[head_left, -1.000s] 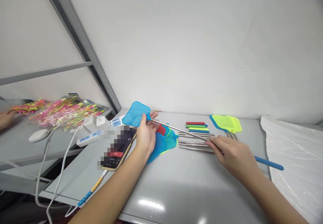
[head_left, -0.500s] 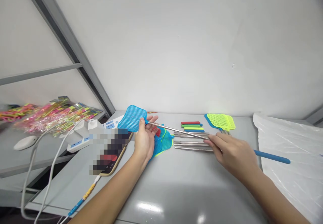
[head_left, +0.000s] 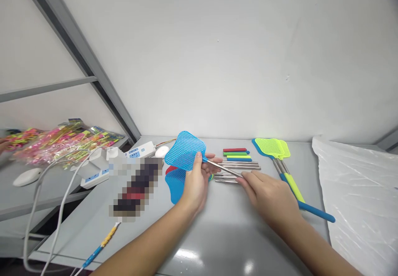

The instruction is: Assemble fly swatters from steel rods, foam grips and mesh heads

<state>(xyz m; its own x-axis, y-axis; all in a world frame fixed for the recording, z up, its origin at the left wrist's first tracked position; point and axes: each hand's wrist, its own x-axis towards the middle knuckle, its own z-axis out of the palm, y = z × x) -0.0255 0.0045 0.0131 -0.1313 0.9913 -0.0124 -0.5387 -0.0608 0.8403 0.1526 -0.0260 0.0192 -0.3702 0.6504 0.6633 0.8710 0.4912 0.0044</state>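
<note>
A blue fly swatter [head_left: 186,149] with a metal rod is held across both hands above the table. My left hand [head_left: 196,184] pinches it at the neck below the mesh head, thumb on top, other fingers spread behind. Closed around the rod is my right hand [head_left: 270,197], and a blue grip sticks out past it to the right. Loose swatter heads [head_left: 174,186] lie under my left hand, partly hidden. Behind the hands are metal rods [head_left: 242,165] and several coloured grips [head_left: 235,150] in rows. Swatters with handles [head_left: 270,147], yellow and blue, lie to the right.
A phone [head_left: 137,189], blurred out, lies at the left with a cable. Beyond it are power strips [head_left: 139,150] and white cables. Packaged colourful items [head_left: 71,141] fill the left shelf, with part of another person's hand [head_left: 3,144] there. White plastic sheeting [head_left: 357,197] covers the right side.
The swatter head and my left hand have moved right. My right hand has shifted left and slightly down, so less rod shows between the hands. The blue grip end has dropped lower.
</note>
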